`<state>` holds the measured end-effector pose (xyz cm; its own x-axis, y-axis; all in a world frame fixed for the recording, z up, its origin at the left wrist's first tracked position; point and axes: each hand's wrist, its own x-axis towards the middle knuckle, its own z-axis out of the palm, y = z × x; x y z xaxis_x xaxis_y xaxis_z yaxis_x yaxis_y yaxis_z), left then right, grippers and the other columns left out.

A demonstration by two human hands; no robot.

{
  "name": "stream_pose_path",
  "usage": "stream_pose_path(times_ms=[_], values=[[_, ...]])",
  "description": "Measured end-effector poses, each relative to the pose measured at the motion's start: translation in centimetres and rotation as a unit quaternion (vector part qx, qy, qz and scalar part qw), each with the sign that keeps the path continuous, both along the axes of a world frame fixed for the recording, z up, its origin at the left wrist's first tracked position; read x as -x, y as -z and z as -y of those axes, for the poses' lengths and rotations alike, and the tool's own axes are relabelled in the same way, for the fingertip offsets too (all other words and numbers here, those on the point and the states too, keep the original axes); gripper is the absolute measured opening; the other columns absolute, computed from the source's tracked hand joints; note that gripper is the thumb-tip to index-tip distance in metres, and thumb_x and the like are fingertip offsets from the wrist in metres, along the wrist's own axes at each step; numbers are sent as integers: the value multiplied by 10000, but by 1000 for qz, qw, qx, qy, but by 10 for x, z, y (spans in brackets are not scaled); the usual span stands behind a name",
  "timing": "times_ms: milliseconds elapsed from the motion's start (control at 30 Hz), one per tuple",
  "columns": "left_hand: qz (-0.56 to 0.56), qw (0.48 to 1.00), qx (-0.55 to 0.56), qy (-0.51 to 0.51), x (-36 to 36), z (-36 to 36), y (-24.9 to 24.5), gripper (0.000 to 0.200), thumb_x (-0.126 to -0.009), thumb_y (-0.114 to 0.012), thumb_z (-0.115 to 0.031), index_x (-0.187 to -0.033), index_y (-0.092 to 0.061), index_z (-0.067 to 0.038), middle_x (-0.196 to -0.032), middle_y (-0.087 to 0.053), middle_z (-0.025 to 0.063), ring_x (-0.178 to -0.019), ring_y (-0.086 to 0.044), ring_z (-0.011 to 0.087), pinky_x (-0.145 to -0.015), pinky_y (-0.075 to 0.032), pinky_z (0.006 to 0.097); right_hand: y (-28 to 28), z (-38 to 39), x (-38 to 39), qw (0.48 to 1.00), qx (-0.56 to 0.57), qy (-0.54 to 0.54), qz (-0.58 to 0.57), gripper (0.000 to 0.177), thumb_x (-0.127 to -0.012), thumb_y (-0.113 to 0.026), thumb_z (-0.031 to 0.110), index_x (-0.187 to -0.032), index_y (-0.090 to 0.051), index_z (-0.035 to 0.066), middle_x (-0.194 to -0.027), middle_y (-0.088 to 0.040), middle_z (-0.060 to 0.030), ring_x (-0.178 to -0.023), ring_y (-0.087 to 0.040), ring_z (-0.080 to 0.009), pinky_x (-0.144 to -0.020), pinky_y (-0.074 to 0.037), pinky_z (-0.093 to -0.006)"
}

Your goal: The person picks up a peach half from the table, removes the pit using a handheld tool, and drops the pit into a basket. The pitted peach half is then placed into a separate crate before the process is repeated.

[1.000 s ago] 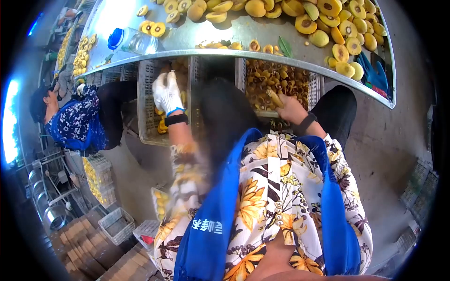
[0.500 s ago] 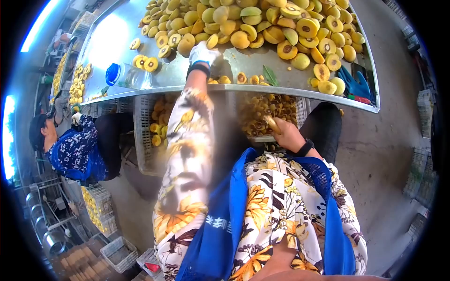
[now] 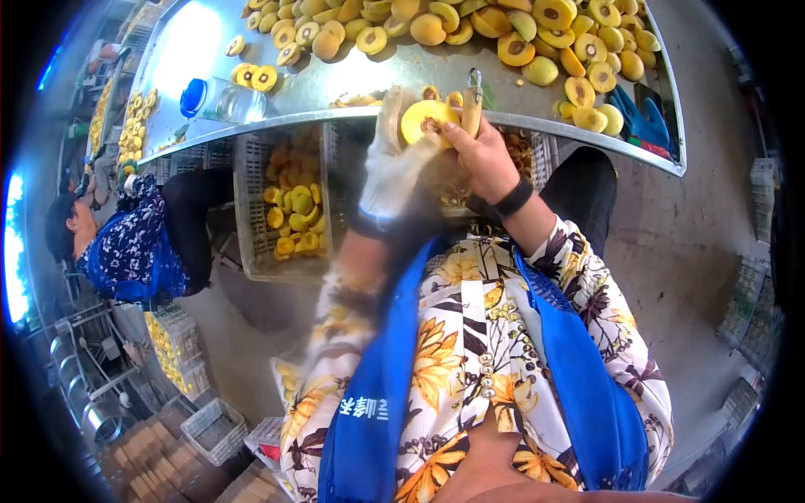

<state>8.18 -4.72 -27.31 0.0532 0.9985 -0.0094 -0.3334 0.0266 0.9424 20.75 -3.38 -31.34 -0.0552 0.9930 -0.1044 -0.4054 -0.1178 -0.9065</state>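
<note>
Yellow peach half (image 3: 428,121), pit-side up, in left hand (image 3: 392,163); upright tool (image 3: 473,102) in right hand (image 3: 485,158).

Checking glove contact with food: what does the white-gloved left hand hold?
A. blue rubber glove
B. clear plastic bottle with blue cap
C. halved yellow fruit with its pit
C: the white-gloved left hand grips a halved yellow fruit, pit showing, beside the bare right hand holding a wooden-handled tool.
</note>
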Motion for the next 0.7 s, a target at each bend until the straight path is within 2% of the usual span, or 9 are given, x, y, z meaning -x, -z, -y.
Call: stream_pose_path(times_ms=[67, 100, 133, 200, 233, 333, 467, 600, 700], values=[[82, 995, 45, -37, -11, 4, 21, 459, -930, -483, -319, -1283, -406, -35, -1199, -512, 92, -1056, -525, 209, -913, -434, 330, 8, 6, 5, 994, -26, 29, 99, 339, -847, -566, 209, -1083, -514, -29, -876, -628, -111, -724, -602, -179, -600, -481, -326], [221, 967, 124, -20, -13, 4, 23, 439, -929, -472, -350, -1244, -443, -45, -1162, -534, 90, -1031, -536, 214, -897, -442, 336, 3, 7, 2, 963, -10, 26, 270, 350, -835, -571, 242, -1081, -513, -1, -927, -629, -188, -785, -629, -303, -660, -484, -409], [354, 913, 200, -1, -14, 3, 26, 428, -928, -461, -381, -1206, -480, -56, -1124, -556, 88, -1006, -547, 219, -881, -449, 342, -5, 10, 0, 934, -37, 21, 354, 345, -827, -589, 234, -1071, -515, 2, -875, -627, -194, -764, -625, -320, -654, -484, -408], [347, 916, 199, 1, -12, 4, 28, 401, -922, -466, -397, -1142, -514, -64, -1079, -574, 87, -979, -552, 226, -866, -454, 351, -19, 17, -4, 854, -93, 10, 512, 336, -811, -626, 219, -1049, -519, 7, -772, -624, -206, -723, -616, -353, -644, -484, -404], [343, 918, 197, 2, -12, 2, 30, 391, -919, -468, -405, -1110, -530, -69, -1057, -583, 86, -965, -555, 229, -859, -456, 355, -11, 20, -9, 849, -143, 57, 505, 347, -785, -624, 230, -1041, -515, 23, -748, -583, -251, -742, -567, -426, -636, -463, -460], [265, 950, 148, -68, -10, -4, 34, 380, -919, -466, -406, -1079, -531, -67, -1023, -588, 93, -929, -562, 227, -834, -465, 362, -25, 33, -22, 842, -142, 3, 520, 318, -791, -618, 231, -1005, -523, 15, -711, -587, -236, -703, -577, -416, -619, -462, -455], [235, 961, 127, -66, -13, -1, 23, 380, -923, -466, -391, -1069, -522, -45, -964, -589, 124, -851, -577, 235, -763, -490, 354, -28, 49, -24, 834, -132, -69, 532, 278, -779, -626, 236, -897, -528, 4, -692, -580, -234, -683, -570, -416, -609, -454, -460], [144, 983, 53, -99, -15, -7, 55, 382, -931, -464, -366, -1084, -514, -19, -955, -584, 122, -824, -578, 218, -735, -496, 331, -27, 54, -21, 820, -94, -105, 555, 263, -789, -607, 208, -882, -470, 4, -681, -580, -234, -665, -567, -419, -600, -448, -475], [70, 992, -15, -103, -20, -5, 57, 386, -937, -459, -349, -1109, -507, -6, -961, -581, 114, -823, -575, 204, -734, -497, 324, -29, 59, -19, 777, -130, -71, 612, 249, -849, -495, 185, -1074, -515, 81, -704, -582, -182, -623, -593, -368, -565, -478, -451]])
